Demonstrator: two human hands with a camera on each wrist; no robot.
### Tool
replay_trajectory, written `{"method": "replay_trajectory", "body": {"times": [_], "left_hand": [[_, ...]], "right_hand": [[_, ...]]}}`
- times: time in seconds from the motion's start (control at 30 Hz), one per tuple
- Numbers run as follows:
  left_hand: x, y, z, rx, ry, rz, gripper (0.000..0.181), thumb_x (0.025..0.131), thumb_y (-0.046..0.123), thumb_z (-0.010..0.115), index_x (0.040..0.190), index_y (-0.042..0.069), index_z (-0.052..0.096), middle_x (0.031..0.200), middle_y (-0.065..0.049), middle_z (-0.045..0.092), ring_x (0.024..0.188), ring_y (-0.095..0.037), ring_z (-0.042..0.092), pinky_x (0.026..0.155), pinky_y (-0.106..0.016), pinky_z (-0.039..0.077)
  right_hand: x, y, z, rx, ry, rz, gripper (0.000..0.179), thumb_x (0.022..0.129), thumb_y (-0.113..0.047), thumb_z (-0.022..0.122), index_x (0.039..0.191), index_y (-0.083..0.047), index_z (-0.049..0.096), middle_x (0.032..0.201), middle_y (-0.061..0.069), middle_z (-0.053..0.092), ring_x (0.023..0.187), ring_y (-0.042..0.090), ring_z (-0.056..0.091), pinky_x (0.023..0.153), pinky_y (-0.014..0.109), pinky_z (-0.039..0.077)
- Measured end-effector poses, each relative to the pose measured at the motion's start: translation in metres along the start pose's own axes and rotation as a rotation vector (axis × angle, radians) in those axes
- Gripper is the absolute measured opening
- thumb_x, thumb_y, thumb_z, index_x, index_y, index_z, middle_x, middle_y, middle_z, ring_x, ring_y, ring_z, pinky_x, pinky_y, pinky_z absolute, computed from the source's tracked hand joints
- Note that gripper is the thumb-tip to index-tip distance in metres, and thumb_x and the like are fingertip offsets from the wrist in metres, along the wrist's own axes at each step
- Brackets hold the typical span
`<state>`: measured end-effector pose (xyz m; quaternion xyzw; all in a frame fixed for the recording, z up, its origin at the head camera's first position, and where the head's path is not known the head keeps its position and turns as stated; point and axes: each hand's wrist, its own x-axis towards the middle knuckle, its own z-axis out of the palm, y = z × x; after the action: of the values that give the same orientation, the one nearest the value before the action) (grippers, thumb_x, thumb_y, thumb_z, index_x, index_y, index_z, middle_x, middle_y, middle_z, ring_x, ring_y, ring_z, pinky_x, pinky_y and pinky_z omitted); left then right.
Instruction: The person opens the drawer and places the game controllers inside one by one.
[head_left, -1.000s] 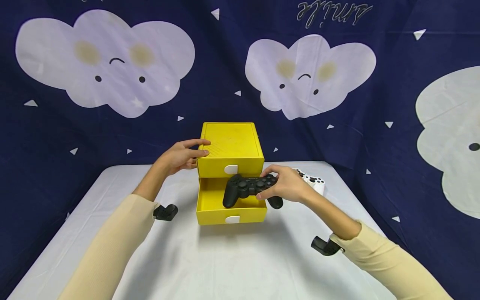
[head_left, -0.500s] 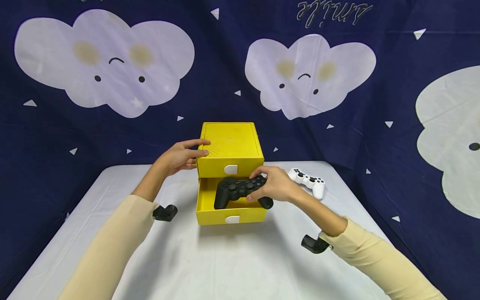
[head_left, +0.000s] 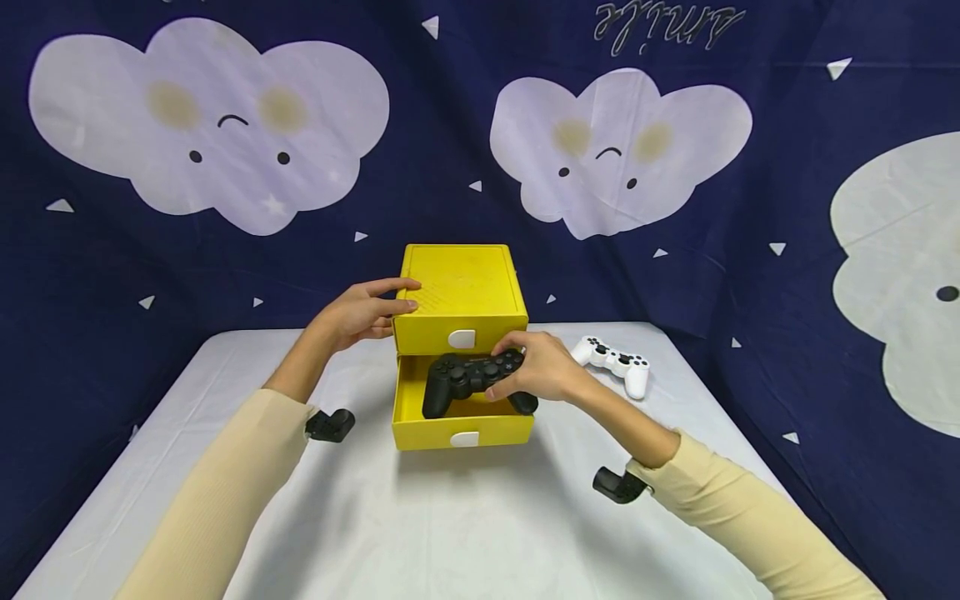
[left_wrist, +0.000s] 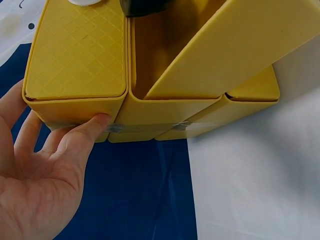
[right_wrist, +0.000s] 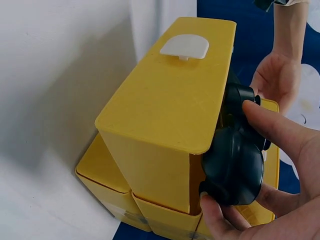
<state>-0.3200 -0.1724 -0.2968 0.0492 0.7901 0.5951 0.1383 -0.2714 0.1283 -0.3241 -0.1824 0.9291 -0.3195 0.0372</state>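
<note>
A yellow drawer cabinet (head_left: pixel 465 279) stands on the table, its middle drawer (head_left: pixel 427 434) pulled out in the head view. My right hand (head_left: pixel 546 367) pinches the right part of a black game controller (head_left: pixel 447 385) between thumb and fingers. In the head view the controller is over the drawer's opening, tilted, with its left grip inside the drawer's outline; the right wrist view shows it (right_wrist: pixel 234 162) beside the drawer front's rear side. My left hand (head_left: pixel 356 317) rests on the cabinet's left upper edge with fairly straight fingers; its thumb touches the side wall in the left wrist view.
A white game controller (head_left: pixel 613 365) lies on the white-covered table (head_left: pixel 465 533), right of the cabinet. White tabs (head_left: pixel 465 439) stick out from the drawer fronts. Behind the table hangs a dark blue cloth (head_left: pixel 442 167) with clouds.
My right hand has carried the black controller leftward, further over the open drawer. More of the white controller shows now. My left hand has kept its place on the cabinet.
</note>
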Motion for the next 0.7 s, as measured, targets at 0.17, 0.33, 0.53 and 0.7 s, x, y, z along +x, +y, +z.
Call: {"method": "replay_trajectory", "body": {"times": [0.17,0.33,0.53,0.7], "left_hand": [[0.001,0.0,0.0,-0.005,0.0,-0.004,0.056,0.1,0.025,0.067,0.152,0.023,0.048,0.148,-0.011,0.05,0.098,-0.018,0.062,0.08,-0.022,0.052],[0.001,0.0,0.0,-0.001,0.005,-0.006,0.055,0.1,0.025,0.067,0.152,0.023,0.048,0.147,-0.011,0.051,0.097,-0.018,0.062,0.079,-0.023,0.052],[0.0,0.0,0.001,-0.003,0.007,-0.012,0.054,0.1,0.025,0.066,0.151,0.024,0.049,0.145,-0.011,0.052,0.094,-0.017,0.061,0.076,-0.022,0.051],[0.001,0.001,0.0,0.001,0.008,-0.012,0.055,0.1,0.026,0.067,0.152,0.024,0.049,0.147,-0.011,0.051,0.098,-0.018,0.062,0.079,-0.023,0.052]], "right_hand": [[0.0,-0.001,0.001,0.001,0.004,-0.023,0.059,0.063,-0.037,0.096,0.114,-0.018,0.07,0.111,0.004,0.069,0.101,0.024,0.059,0.083,0.035,0.051],[0.0,0.0,0.003,0.001,0.007,-0.029,0.059,0.063,-0.036,0.096,0.113,-0.017,0.071,0.11,0.004,0.069,0.102,0.025,0.058,0.083,0.035,0.05],[0.002,0.001,0.008,-0.014,0.006,-0.041,0.059,0.063,-0.036,0.096,0.113,-0.016,0.071,0.108,0.003,0.069,0.105,0.025,0.055,0.085,0.037,0.049],[0.002,-0.001,0.011,-0.024,0.008,-0.04,0.058,0.063,-0.034,0.097,0.113,-0.017,0.072,0.109,0.002,0.07,0.106,0.025,0.055,0.088,0.039,0.048]]}}
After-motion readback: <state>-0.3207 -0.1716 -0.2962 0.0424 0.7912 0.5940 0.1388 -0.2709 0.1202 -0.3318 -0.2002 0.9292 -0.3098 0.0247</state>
